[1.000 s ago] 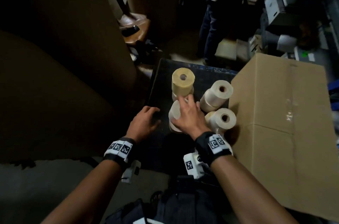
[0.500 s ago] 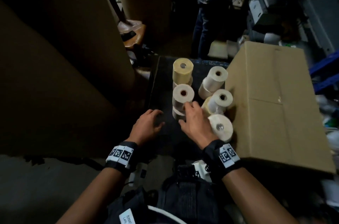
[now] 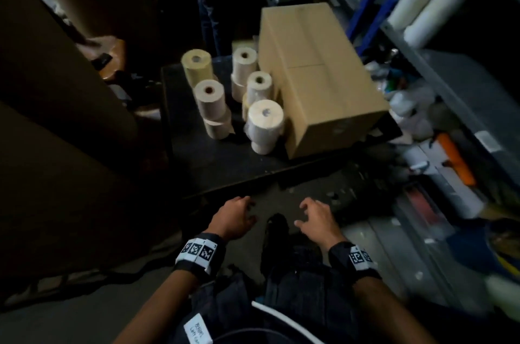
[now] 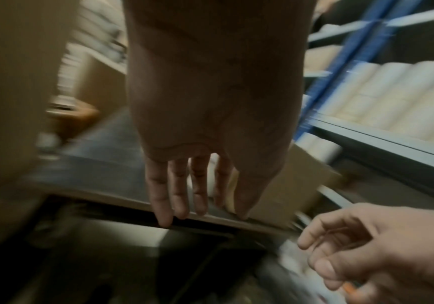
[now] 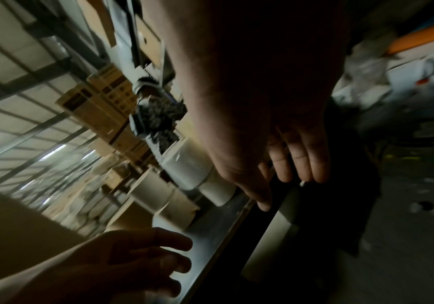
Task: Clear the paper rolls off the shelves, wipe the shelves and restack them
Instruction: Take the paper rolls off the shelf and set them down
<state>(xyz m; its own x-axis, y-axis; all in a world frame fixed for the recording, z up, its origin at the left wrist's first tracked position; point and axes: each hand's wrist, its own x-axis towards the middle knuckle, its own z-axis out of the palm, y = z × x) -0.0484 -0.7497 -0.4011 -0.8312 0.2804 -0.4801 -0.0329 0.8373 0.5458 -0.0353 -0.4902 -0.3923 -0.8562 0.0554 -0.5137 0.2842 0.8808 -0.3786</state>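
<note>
Both hands are low and hold nothing. The left hand (image 3: 235, 217) has loose fingers that hang a little curled. The right hand (image 3: 318, 219) is spread wider, with the fingers apart and bent a bit. The two hands are near each other but do not touch. In front of the hands, past the fingertips, is a dark counter (image 3: 213, 163). Its near edge is just ahead of both hands. The paper rolls (image 3: 211, 100) stand on end on this counter, well away from the hands. Some rolls sit on top of other rolls in short stacks. One stack is straight ahead of the left hand, and another roll (image 3: 266, 122) is ahead of the right hand. That roll stands right beside a big cardboard box (image 3: 318, 73), which is on the counter too, ahead and to the right of the right hand. Far off to the right of the right hand is a shelf (image 3: 455, 81) with a blue post (image 3: 368, 0). More white rolls (image 3: 422, 2) lie on their sides up there.
</note>
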